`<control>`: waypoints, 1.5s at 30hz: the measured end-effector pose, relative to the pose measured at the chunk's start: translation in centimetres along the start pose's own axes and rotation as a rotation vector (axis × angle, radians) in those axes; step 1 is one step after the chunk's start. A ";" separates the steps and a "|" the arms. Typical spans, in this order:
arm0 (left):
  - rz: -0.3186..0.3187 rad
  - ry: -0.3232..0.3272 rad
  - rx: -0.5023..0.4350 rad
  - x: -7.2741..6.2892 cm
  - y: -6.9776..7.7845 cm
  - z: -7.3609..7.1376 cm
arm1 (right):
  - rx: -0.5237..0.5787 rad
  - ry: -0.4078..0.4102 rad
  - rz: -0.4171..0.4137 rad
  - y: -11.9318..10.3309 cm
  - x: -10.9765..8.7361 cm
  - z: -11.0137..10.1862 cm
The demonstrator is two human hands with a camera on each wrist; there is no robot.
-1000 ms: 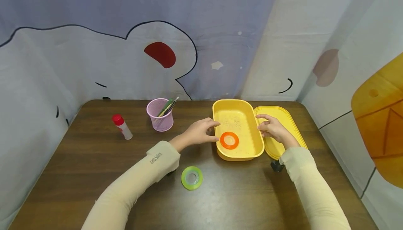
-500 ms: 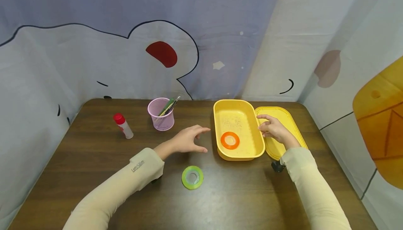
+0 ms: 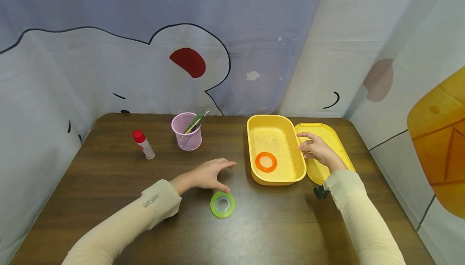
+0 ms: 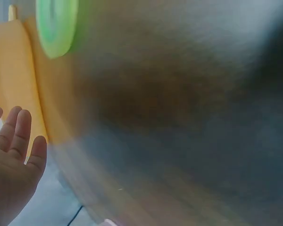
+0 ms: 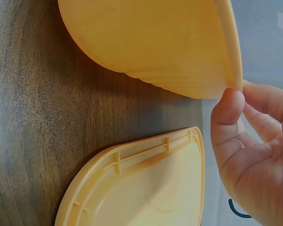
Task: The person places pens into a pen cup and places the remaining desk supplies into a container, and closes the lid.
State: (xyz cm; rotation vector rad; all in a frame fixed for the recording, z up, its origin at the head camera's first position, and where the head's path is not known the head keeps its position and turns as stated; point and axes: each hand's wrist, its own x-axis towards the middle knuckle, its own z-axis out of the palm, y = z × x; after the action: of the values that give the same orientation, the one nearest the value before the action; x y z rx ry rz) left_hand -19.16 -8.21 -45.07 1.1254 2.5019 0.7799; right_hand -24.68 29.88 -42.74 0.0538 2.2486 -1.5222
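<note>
A: What do we see that has just changed?

B: The left hand [image 3: 208, 175] has drawn away from the left side of the yellow box [image 3: 285, 148] and come nearer to us – it now hangs just beside the green ring [image 3: 222, 214].

A: Do we see anything in it?

B: Nothing. Its thumb and fingers stand well apart, with the thumb tip close to the ring's far edge; whether the two touch, we cannot tell.

A: And the right hand [image 3: 317, 151]?

B: That one has stayed put. We find it pinching the box's right rim between thumb and finger, with the yellow lid [image 3: 319, 130] lying on the surface [image 3: 276, 224] just to the right of the box.

A: Where do we place the two rings?

B: The orange ring [image 3: 266, 169] lies flat inside the box, in the near left part of its floor, as it did a second ago. The green one lies flat on the surface, outside the box, to its left and nearer to us.

A: So what do we make of it?

B: We judge that attention has turned from the box to the green ring – one hand free for it, the other probably steadying the box.
</note>
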 end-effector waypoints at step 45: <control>0.079 -0.088 0.379 -3.6 0.2 3.6 | 0.004 -0.005 -0.004 0.0 0.0 0.0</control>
State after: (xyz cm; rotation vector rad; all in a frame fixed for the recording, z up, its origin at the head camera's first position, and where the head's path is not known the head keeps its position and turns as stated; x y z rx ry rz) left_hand -15.05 -9.59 -47.72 1.3515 2.6099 0.2677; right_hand -24.68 29.87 -42.76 0.0464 2.2433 -1.5272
